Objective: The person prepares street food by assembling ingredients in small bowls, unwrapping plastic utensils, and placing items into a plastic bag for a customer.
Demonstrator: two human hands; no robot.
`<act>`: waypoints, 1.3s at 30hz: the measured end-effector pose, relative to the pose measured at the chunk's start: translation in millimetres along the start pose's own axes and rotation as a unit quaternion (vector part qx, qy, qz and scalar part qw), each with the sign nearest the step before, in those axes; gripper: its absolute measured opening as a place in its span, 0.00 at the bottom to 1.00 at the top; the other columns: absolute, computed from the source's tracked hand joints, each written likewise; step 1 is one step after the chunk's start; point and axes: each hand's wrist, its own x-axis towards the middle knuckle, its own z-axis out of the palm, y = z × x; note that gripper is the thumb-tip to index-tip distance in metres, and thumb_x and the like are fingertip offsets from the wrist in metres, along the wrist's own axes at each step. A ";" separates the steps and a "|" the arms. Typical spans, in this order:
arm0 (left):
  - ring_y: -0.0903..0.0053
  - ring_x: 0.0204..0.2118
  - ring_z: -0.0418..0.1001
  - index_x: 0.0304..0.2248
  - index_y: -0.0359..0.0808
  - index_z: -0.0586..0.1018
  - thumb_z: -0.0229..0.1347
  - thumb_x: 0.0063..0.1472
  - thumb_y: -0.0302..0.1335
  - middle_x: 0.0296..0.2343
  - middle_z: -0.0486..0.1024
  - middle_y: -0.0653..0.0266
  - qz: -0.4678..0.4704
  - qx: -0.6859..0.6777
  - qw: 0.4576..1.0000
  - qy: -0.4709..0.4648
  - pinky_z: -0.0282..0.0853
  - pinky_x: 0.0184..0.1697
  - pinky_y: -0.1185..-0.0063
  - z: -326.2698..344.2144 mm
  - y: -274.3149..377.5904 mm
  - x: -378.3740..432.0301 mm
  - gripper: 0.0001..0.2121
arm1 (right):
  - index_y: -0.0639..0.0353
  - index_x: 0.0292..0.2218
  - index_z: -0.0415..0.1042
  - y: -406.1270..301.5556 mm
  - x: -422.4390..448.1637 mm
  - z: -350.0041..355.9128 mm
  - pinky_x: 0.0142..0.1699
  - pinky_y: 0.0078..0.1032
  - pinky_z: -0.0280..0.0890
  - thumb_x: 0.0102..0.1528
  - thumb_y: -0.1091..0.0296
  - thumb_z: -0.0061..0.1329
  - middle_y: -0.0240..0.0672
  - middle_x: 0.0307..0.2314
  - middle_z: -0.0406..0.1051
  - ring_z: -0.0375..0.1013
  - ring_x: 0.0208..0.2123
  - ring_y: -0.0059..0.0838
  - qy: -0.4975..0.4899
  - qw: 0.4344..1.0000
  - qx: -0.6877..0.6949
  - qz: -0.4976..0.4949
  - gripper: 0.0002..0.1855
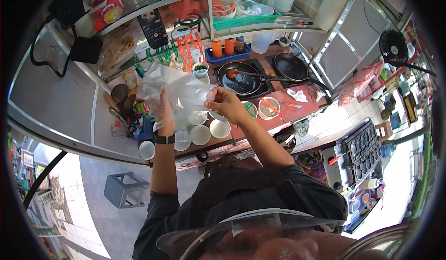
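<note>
A clear plastic bag (174, 82) is spread between my two hands above the counter. My left hand (163, 110), with a dark watch at the wrist, is inside or behind the thin plastic, fingers pointing up. The thumb and fingers of my right hand (223, 103) pinch the bag's right edge. Below the bag several white cups stand along the counter's front, among them one cup (200, 135) and another (220, 129) beside it. Right of my right hand are a bowl with a green strip (250, 109) and a white tub with an orange-red strip (268, 108).
A frying pan (240, 86) with a wooden spatula rests on the stove, a second pan (291, 66) to its right. Behind are a blue tray (210, 58) of sauce bottles and a phone (152, 28). Dark ladles (120, 93) stand left; a waffle-type iron (359, 152) is at right.
</note>
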 end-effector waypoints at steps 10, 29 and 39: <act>0.76 0.41 0.71 0.49 0.33 0.67 0.59 0.65 0.21 0.39 0.72 0.64 0.096 0.036 0.986 -0.129 0.71 0.46 0.75 32.2 -10.6 -57.2 0.16 | 0.63 0.48 0.75 19.7 -12.8 8.1 0.44 0.23 0.72 0.66 0.64 0.56 0.33 0.38 0.77 0.77 0.37 0.22 0.122 0.990 0.071 -0.003 0.14; 0.80 0.25 0.67 0.41 0.37 0.64 0.65 0.54 0.14 0.33 0.66 0.63 0.204 0.040 0.852 -0.480 0.67 0.29 0.75 24.1 7.8 -100.4 0.22 | 0.63 0.38 0.75 36.1 -42.2 -22.3 0.41 0.33 0.74 0.53 0.81 0.59 0.33 0.28 0.76 0.79 0.34 0.28 0.070 0.900 -0.427 -0.061 0.11; 0.62 0.29 0.73 0.39 0.34 0.72 0.49 0.54 0.09 0.29 0.73 0.59 0.321 0.206 0.852 -0.360 0.72 0.36 0.68 21.5 24.2 -86.5 0.14 | 0.54 0.59 0.67 15.3 -83.8 -66.4 0.56 0.36 0.69 0.54 0.61 0.66 0.37 0.36 0.67 0.74 0.44 0.41 0.103 0.944 -0.306 -0.071 0.35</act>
